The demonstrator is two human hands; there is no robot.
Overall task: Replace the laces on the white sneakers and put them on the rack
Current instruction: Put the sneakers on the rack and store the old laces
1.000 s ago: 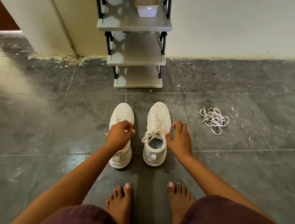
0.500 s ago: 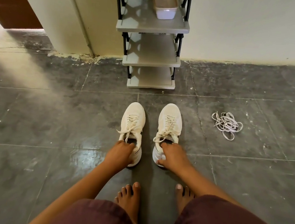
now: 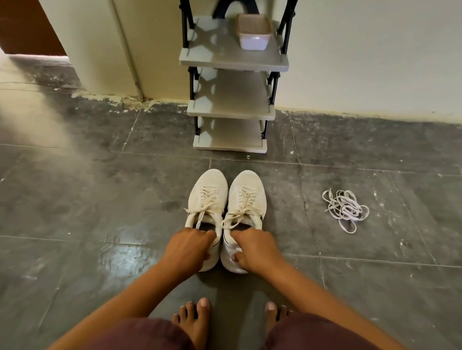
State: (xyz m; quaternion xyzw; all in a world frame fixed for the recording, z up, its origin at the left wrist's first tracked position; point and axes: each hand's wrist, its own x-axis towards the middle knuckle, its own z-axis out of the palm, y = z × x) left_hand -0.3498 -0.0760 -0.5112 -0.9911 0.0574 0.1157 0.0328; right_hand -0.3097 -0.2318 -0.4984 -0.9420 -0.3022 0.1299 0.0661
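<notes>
1. Step in hand, as judged: lifting the pair of white fabric lace-up sneakers (image 3: 225, 213), already laced with both bows tied, from the dark grey tiled floor (image 3: 83, 204) to the grey plastic tiered shoe rack with a black frame (image 3: 231, 108).
2. Technique: grip each heel collar firmly, lift both shoes level, and keep the toes pointing at the rack so they slide straight onto a shelf; watch that the loose bow ends do not snag on the frame.
3. Left hand (image 3: 188, 247): fingers curled over the heel collar of the left sneaker (image 3: 208, 198) and reaching into its opening, gripping it.
4. Right hand (image 3: 254, 250): fingers hooked into the opening of the right sneaker (image 3: 247, 197), thumb pressed against the outside of the heel, pinching the collar.
5. Location: the sneakers stand side by side, touching, on the floor just in front of the rack's lowest shelf.
6. Surroundings: a tangled heap of loose pale laces (image 3: 344, 210) lies on the floor well to the right; a small white rectangular plastic tub (image 3: 253, 35) sits on an upper shelf.
</notes>
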